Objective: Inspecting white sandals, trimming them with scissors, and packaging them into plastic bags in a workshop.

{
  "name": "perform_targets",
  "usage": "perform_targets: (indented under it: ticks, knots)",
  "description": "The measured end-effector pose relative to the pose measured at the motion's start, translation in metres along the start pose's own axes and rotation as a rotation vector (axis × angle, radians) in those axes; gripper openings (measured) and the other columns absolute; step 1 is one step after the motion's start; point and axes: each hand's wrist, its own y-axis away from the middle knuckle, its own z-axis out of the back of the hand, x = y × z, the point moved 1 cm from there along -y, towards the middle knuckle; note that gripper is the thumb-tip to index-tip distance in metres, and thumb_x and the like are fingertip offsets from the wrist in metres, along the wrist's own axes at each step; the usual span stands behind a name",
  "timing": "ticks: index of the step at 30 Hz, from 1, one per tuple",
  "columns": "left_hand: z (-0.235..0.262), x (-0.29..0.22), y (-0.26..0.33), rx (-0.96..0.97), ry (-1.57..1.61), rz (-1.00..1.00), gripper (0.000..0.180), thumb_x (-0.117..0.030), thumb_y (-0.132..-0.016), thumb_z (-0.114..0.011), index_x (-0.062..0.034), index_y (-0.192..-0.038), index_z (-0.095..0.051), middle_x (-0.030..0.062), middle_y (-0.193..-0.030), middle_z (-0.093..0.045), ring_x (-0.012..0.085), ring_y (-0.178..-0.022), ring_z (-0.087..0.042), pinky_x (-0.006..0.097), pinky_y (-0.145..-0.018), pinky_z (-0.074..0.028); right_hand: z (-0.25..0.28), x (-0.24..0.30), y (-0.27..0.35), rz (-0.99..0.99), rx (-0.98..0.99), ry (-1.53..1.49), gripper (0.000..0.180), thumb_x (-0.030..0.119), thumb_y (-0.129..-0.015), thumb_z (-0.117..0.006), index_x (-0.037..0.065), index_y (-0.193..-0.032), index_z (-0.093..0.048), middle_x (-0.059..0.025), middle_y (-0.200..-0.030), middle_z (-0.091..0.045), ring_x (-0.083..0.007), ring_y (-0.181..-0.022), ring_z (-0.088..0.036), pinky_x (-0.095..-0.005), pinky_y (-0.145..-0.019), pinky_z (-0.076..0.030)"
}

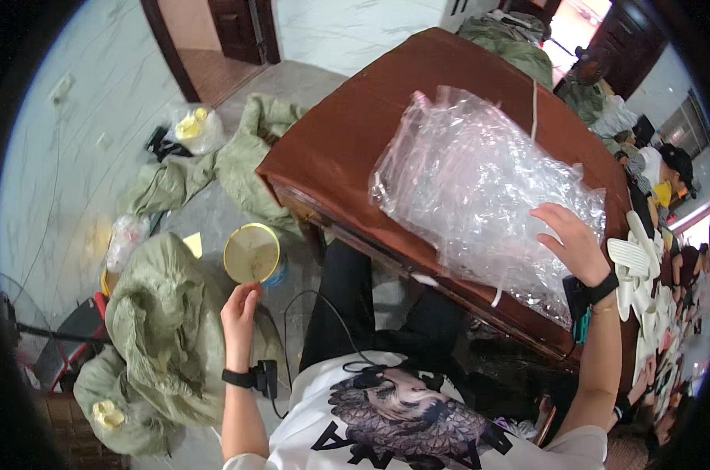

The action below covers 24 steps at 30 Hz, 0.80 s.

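Observation:
A heap of clear plastic bags (480, 180) is spread over the brown-covered table (347, 117) in front of me. My right hand (562, 235) is over the near right part of the heap, its fingers apart and nothing gripped in them. My left hand (240, 309) is low on the left, at the near rim of a round bucket (252, 252) with a yellow edge, which stands on the floor. Its fingers are bent together; whether they pinch something small or the rim itself is too small to make out. Both wrists wear black straps with small devices.
Large green woven sacks (167, 321) stand left of my legs, with another green sack (253, 149) beyond the bucket. White sole-shaped pieces (645, 266) are piled past the table's right edge. A black cable (324, 296) loops by my lap. People sit farther right.

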Motion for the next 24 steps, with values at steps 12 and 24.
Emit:
perform_targets:
  ticks: [12, 24]
  knots:
    - [-0.028, 0.073, -0.030, 0.093, 0.177, 0.060, 0.019, -0.009, -0.097, -0.056, 0.0029, -0.109, -0.065, 0.0073, -0.101, -0.069, 0.0127, -0.095, -0.063, 0.026, -0.085, -0.049, -0.035, 0.058, 0.029, -0.163, 0.174, 0.191, 0.083, 0.021, -0.073, -0.078, 0.017, -0.147, -0.040, -0.0172, -0.149, -0.038, -0.0375, -0.133, -0.041, -0.0454, -0.109, -0.034]
    - [0.026, 0.144, -0.165, -0.079, 0.195, 0.228, 0.026, -0.023, -0.098, -0.055, -0.0039, -0.109, -0.068, 0.0046, -0.097, -0.072, 0.0126, -0.086, -0.067, 0.026, -0.073, -0.048, 0.031, 0.122, -0.044, -0.288, 0.263, 0.151, 0.069, -0.006, -0.078, -0.062, 0.007, -0.143, -0.045, -0.0138, -0.148, -0.044, -0.0316, -0.138, -0.038, -0.0390, -0.116, -0.028]
